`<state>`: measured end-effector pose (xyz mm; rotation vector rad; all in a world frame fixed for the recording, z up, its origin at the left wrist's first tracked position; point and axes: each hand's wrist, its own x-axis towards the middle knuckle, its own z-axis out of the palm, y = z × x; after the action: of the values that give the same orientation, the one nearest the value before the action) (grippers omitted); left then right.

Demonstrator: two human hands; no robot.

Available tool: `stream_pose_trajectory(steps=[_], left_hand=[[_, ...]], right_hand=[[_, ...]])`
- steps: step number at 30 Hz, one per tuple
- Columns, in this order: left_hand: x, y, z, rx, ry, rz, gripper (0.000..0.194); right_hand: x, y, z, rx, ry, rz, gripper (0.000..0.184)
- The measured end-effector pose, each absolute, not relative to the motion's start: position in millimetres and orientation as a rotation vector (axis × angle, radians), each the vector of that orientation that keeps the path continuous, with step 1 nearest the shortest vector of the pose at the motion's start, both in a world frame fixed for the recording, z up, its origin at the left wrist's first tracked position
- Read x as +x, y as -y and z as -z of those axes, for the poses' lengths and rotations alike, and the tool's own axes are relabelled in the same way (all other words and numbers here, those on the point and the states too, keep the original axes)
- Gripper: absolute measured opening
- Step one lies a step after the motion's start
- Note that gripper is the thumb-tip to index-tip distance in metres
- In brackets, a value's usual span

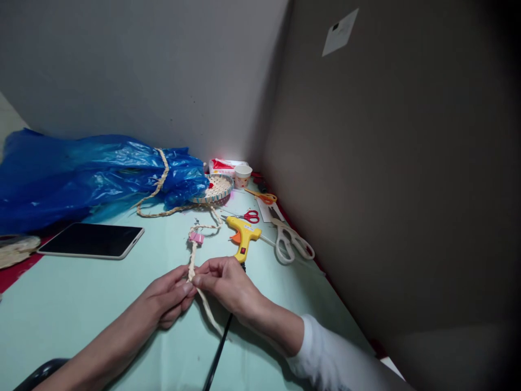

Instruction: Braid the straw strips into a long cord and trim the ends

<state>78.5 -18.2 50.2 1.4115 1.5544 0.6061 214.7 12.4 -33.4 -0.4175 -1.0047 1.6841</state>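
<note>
My left hand point(173, 297) pinches a pale braided straw cord point(192, 264) from the left side. From the right, my right hand point(226, 282) grips the same cord with thumb and forefinger, and the fingertips of both hands nearly meet. A loose strand point(209, 312) hangs from below the fingers toward me. Farther up, a pink clip point(196, 238) sits on the braid, which bends away to the right and back. Just beyond my right hand lies a yellow glue gun point(246, 234) with an orange trigger, its black cable running under my wrist.
A blue plastic bag point(101, 174) tied with braided cord lies at back left, near a tablet point(93, 240). At back stand a woven basket point(218, 187) and paper cup point(243, 176). Red scissors point(251, 216), orange scissors point(266, 197) and white-handled scissors point(293, 241) lie by the right wall.
</note>
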Motion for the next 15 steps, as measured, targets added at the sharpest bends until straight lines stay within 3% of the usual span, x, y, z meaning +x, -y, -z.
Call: stream_pose_trajectory(steps=[10,15], left_hand=[[79,20,-47,1.438,-1.653,-0.603,0.043],[83,20,-46,1.476,-1.749,-0.636,0.037]], right_hand=[[224,0,30,-0.696,1.503,-1.206,0.021],[231,11,25,-0.977,1.82,-0.666,0.021]])
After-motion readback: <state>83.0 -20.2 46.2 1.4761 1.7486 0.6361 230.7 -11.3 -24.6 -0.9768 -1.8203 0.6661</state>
